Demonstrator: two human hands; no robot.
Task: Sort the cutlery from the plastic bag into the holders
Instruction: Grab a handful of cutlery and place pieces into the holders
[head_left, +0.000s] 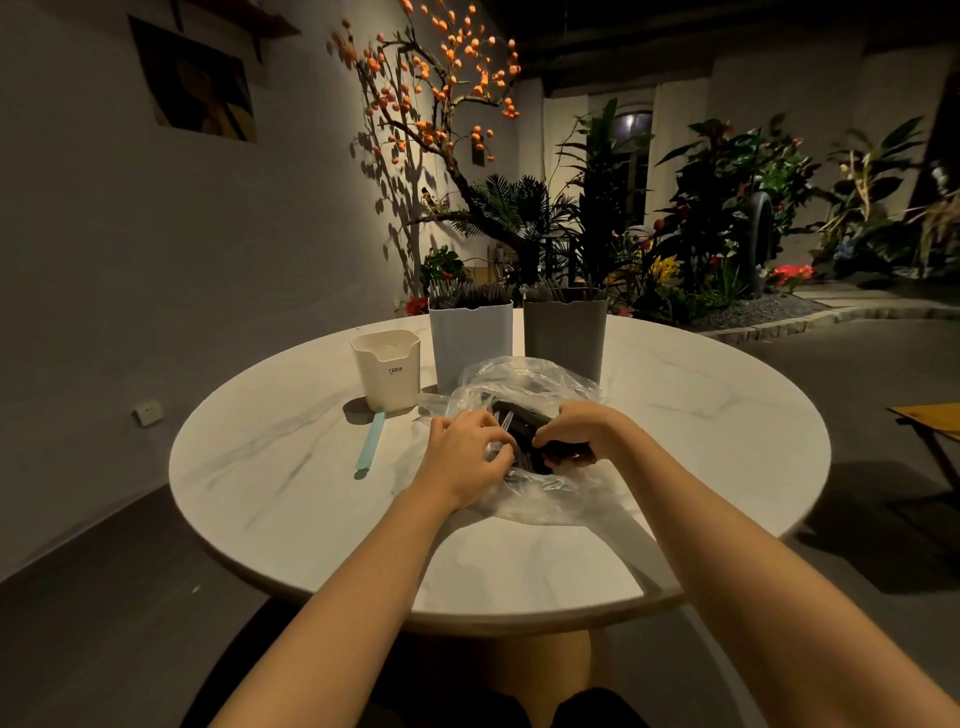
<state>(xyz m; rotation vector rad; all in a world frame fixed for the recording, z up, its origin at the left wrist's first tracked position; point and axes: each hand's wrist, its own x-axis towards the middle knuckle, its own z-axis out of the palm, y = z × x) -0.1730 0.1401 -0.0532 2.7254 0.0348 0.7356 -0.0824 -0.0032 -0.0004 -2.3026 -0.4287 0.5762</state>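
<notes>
Plastic bag (524, 379): clear, crumpled, laid near the middle of the desk (260, 467); dark cutlery (519, 423) is seen inside.
Left hand (467, 457): curled closed on the bag's left edge.
Right hand (576, 428): fingers bent down over the dark cutlery; whether it is gripped cannot be told.
Holders: white holder (470, 345) and grey holder (565, 338), just behind the bag, both packed with dark handles.
Cream cup (387, 369): marked "CRBW".
Blue strip (371, 441): laid flat beside the cup.
Desk: round, white, marbled.
Room: dim; plants (727, 208) and an orange-fruited tree (431, 93) are set behind.
</notes>
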